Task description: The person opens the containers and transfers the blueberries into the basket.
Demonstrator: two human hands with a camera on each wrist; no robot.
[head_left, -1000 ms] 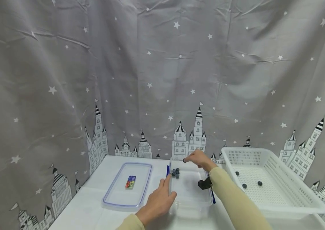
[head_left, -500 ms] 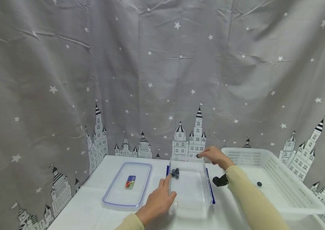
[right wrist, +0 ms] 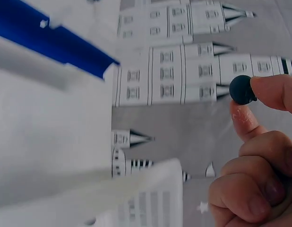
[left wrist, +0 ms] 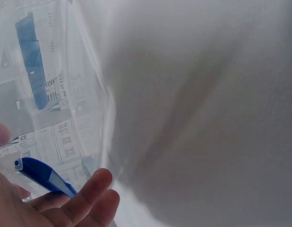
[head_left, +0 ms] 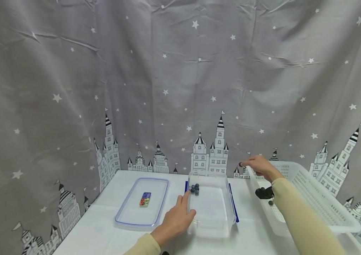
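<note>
Round berry (right wrist: 243, 90): dark blue, up in the air in the head view, by the far left corner of the white basket (head_left: 322, 193). It looks like a blueberry, but it is too small to be sure.
Right hand (head_left: 260, 165): pinching that berry between thumb and pointer finger; the other fingers are curled in.
Berry's weight: likely very light, so a tiny pinch should do.
Berry's skin: likely smooth and a bit slippery; a loose pinch could let it roll away.
Berry's inside: probably soft; a hard squeeze could squash it.
Best place to hold it: its two fat sides, with the soft tips of finger and thumb, no nails.
Berries in the box (head_left: 194, 189): a little bunch by the left wall of the clear box (head_left: 210, 203).
Left hand (head_left: 177, 217): at that left wall, near a blue clip (left wrist: 44, 175), fingers loose and fairly straight. I cannot tell how hard it presses.
Clear box: likely light and stiff; its side walls are good to steady.
</note>
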